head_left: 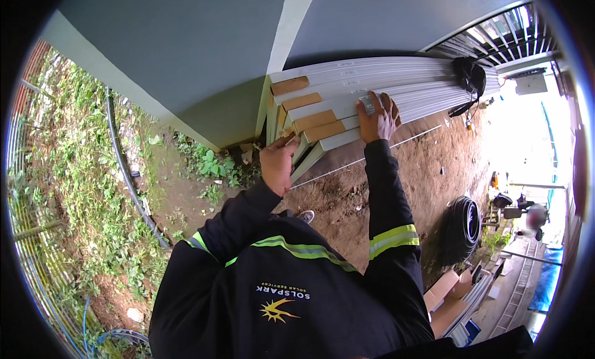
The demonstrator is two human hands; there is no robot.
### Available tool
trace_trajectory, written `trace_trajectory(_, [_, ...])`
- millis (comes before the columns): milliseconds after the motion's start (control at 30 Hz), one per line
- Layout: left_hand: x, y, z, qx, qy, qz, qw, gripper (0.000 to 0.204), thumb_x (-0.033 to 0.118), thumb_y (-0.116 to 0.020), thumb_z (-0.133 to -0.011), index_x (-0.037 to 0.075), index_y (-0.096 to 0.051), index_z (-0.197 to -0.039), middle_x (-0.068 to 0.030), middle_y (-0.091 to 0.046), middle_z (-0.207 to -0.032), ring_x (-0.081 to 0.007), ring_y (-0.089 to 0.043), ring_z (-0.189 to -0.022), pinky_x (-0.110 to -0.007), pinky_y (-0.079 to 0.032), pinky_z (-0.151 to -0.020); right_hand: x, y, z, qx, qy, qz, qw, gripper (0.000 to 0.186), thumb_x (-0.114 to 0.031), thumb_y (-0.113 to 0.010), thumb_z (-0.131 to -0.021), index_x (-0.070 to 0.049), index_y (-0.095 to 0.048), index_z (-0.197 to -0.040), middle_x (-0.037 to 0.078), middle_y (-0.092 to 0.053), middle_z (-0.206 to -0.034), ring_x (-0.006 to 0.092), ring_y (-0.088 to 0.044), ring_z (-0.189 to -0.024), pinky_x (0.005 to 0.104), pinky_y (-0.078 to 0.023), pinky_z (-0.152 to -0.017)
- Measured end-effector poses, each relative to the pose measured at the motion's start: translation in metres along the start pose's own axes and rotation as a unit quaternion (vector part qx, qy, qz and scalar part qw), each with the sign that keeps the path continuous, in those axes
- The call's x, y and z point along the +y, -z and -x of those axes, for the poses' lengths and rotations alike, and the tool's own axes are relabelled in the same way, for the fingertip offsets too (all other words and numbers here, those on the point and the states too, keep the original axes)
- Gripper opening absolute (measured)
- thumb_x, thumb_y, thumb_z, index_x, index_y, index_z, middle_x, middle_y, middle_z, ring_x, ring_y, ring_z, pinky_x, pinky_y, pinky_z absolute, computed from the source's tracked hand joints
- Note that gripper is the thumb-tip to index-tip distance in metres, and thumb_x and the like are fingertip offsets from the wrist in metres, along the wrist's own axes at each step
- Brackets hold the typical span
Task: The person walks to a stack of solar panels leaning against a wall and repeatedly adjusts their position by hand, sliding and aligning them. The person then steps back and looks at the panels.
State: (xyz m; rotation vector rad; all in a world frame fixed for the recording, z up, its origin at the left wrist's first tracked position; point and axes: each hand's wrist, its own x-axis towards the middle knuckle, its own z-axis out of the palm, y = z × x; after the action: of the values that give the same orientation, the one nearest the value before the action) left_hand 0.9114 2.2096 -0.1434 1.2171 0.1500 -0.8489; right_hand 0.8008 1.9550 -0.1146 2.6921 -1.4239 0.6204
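Several silver-framed solar panels point(396, 73) stand on edge in a row, leaning against the grey wall. Brown cardboard corner protectors point(315, 119) cover their near top corners. My left hand point(278, 164) is at the near end of the row, its fingers closed on the edge of a cardboard corner protector point(288, 138); its fingertips are partly hidden. On top of the panel frames rests my right hand point(379, 118), fingers spread and holding nothing. Both arms are in dark sleeves with reflective bands.
A black bag point(471, 77) with straps lies on the far end of the panels. Coiled black pipe point(462, 230) stands on the dirt at right. Cardboard pieces point(447, 303) and a ladder point(517, 291) lie at lower right. A black hose point(127, 173) crosses the weeds at left.
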Motion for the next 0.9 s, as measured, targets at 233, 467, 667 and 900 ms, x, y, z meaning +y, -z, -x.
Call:
trace_trajectory(233, [-0.012, -0.015, -0.003, 0.072, -0.114, -0.113, 0.984, 0.036, 0.012, -0.083, -0.091, -0.012, -0.077, -0.116, -0.0046, -0.071, -0.076, -0.0093, -0.055, -0.063, -0.030, -0.044, -0.059, 0.001, -0.005, -0.007, 0.015, 0.004, -0.014, 1.000, 0.057, -0.055, -0.075, -0.091, -0.026, -0.074, -0.139, 0.011, -0.056, -0.156, 0.0336, -0.042, -0.150, 0.0579, -0.026, -0.122])
trace_trajectory(467, [-0.008, 0.003, -0.023, -0.039, 0.046, 0.036, 0.998, 0.018, 0.010, -0.081, -0.095, 0.004, -0.075, -0.111, 0.0038, -0.068, -0.085, -0.0037, -0.045, -0.055, -0.025, -0.035, -0.051, 0.000, -0.007, -0.008, 0.025, 0.008, -0.013, 1.000, 0.056, -0.054, -0.075, -0.090, -0.024, -0.074, -0.138, 0.011, -0.057, -0.155, 0.0338, -0.043, -0.149, 0.0577, -0.026, -0.122])
trace_trajectory(667, [-0.016, 0.018, -0.036, -0.132, 0.113, 0.148, 0.974, 0.008, 0.010, -0.078, -0.098, 0.010, -0.072, -0.102, 0.0092, -0.056, -0.074, -0.0046, -0.036, -0.050, -0.026, -0.029, -0.047, 0.000, -0.006, -0.008, 0.019, 0.006, -0.015, 1.000, 0.057, -0.054, -0.076, -0.090, -0.024, -0.075, -0.137, 0.010, -0.058, -0.153, 0.0333, -0.044, -0.148, 0.0569, -0.027, -0.121])
trace_trajectory(900, [-0.007, 0.014, -0.020, -0.005, 0.031, 0.034, 0.999, 0.024, 0.013, -0.079, -0.094, -0.004, -0.079, -0.111, 0.0036, -0.061, -0.068, -0.0040, -0.047, -0.053, -0.027, -0.035, -0.049, 0.002, -0.008, -0.007, 0.029, 0.010, -0.011, 0.999, 0.057, -0.055, -0.076, -0.090, -0.024, -0.075, -0.137, 0.009, -0.058, -0.153, 0.0327, -0.044, -0.148, 0.0571, -0.027, -0.121])
